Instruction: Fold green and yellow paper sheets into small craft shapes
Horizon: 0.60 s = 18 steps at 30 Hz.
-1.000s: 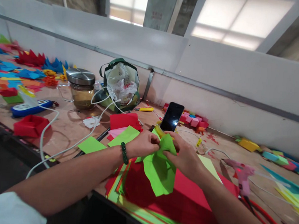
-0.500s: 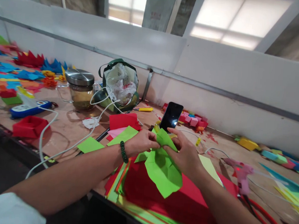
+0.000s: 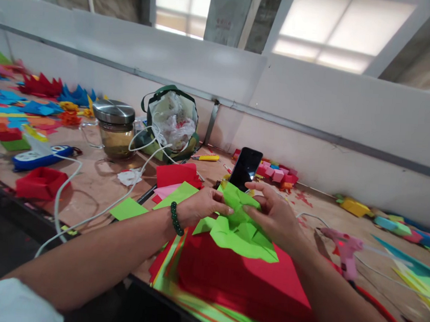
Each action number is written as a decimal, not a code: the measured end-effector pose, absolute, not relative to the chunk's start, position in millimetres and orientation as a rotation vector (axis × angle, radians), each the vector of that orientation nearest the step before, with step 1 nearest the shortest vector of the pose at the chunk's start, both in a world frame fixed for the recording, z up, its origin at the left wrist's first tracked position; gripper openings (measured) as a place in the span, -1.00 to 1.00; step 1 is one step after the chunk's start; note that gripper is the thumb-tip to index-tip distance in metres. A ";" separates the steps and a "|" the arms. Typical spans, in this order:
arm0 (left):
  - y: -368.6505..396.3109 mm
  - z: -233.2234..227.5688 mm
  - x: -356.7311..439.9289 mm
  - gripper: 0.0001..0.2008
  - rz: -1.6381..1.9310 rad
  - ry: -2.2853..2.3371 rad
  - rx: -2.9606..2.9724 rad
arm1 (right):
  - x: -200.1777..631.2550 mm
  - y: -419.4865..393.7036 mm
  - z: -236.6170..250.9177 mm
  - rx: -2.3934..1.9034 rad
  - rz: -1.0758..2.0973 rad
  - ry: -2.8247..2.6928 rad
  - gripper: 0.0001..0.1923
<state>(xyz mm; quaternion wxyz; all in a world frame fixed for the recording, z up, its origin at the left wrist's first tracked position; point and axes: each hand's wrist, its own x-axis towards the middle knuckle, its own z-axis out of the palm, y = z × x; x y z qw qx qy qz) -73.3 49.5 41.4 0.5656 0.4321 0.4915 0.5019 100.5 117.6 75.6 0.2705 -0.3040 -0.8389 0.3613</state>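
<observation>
Two hands [image 3: 204, 208] [image 3: 275, 218], creased green paper [image 3: 243, 229], smooth red sheets [image 3: 236, 280]

White short sleeve [image 3: 13, 304], dark green bead bracelet [image 3: 176, 218]

A black smartphone [image 3: 245, 168] leans upright at the centre. At ten o'clock stands a glass jar with a steel lid [image 3: 114, 128], beside a green bag stuffed with white plastic [image 3: 171, 121]. At three o'clock lies a pink glue gun [image 3: 344, 244]; at nine, a red folded paper box [image 3: 41, 182].
</observation>
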 end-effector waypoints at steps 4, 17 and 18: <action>52.8 34.6 -73.9 -0.84 1.167 1.116 1.048 | 101.1 116.6 79.2 -0.779 1.278 -2.249 -0.45; 51.4 37.5 -76.1 -0.79 1.159 1.128 1.058 | 101.5 119.4 75.6 -0.794 1.231 -2.222 -0.50; 51.7 36.8 -76.2 -0.78 1.160 1.118 1.061 | 101.7 120.4 74.7 -0.785 1.176 -2.233 -0.51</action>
